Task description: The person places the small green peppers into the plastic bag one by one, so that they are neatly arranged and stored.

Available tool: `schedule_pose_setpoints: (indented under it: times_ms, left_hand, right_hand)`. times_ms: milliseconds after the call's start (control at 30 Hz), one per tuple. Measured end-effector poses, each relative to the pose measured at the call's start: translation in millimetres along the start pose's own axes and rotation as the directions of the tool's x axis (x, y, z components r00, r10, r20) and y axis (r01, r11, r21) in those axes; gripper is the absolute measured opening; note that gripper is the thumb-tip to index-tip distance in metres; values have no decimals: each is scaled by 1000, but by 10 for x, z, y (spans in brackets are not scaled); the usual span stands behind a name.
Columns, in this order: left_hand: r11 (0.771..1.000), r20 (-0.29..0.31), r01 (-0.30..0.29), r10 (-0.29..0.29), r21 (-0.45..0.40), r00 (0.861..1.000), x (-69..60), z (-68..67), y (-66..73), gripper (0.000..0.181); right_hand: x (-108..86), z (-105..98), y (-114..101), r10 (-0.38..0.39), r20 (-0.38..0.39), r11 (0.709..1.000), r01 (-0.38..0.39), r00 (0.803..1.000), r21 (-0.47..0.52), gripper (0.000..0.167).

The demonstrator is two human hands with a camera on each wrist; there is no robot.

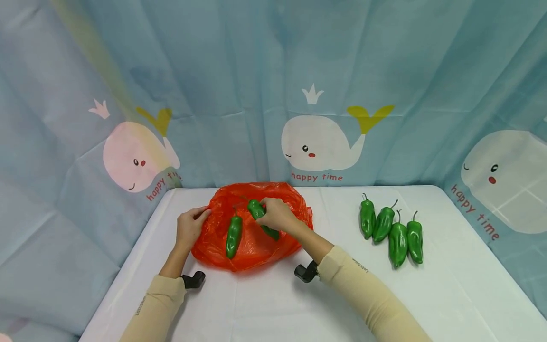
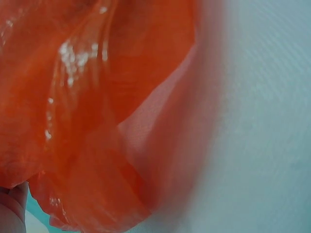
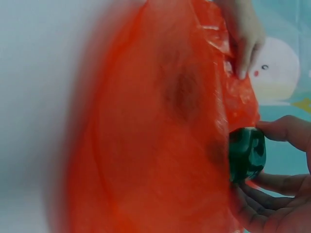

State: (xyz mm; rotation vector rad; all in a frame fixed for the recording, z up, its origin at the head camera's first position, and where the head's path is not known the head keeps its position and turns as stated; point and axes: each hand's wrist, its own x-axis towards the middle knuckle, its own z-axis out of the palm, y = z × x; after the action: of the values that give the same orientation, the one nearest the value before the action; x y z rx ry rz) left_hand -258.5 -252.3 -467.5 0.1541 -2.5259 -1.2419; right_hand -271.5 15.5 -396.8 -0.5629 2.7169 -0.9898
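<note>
A red plastic bag (image 1: pixel 256 256) lies spread with its mouth up on the white table. My left hand (image 1: pixel 190 229) pinches the bag's left rim between thumb and fingers; in the left wrist view only a bit of that hand (image 2: pixel 13 208) shows at the lower left corner. Over the bag's opening, my right hand (image 1: pixel 278 216) holds a green pepper (image 1: pixel 270 232) by its upper part. The right wrist view shows the thumb and fingers on either side of this pepper (image 3: pixel 248 153), the bag hiding the rest. Another green pepper (image 1: pixel 233 236) lies in the bag, left of the held one.
Several green peppers (image 1: pixel 398 243) lie in a loose group on the right side of the white table (image 1: pixel 265 308). A blue curtain (image 1: pixel 239 142) with printed whales hangs behind and along the sides. Black wrist camera mounts (image 1: pixel 305 272) stick out from the sleeves.
</note>
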Motion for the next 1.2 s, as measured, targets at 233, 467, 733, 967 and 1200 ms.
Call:
schedule_pose_setpoints:
  times_ms: [233,467,733,967,1200]
  left_hand:
    - [1000,2,1,-1,6,1000,0,9,-21,35]
    - [1000,6,16,-16,11,1000,-1,26,-46,35]
    - [1000,-3,-11,11,8,1000,7,29,-37,35]
    - [999,-28,-31,32,20,999,17,32,-27,31]
    - [1000,-21,-25,25,-4,999,12,26,-27,31]
  right_hand:
    - [43,199,4,72,-26,996,-71,997,46,54]
    - [69,439,11,129,-52,987,-123,990,103,46]
    - [114,684,-63,193,-88,981,-189,977,49,35]
    - [159,848,-139,200,-139,980,-201,970,2,35]
    - [172,866,-113,199,-127,979,-203,972,-20,35]
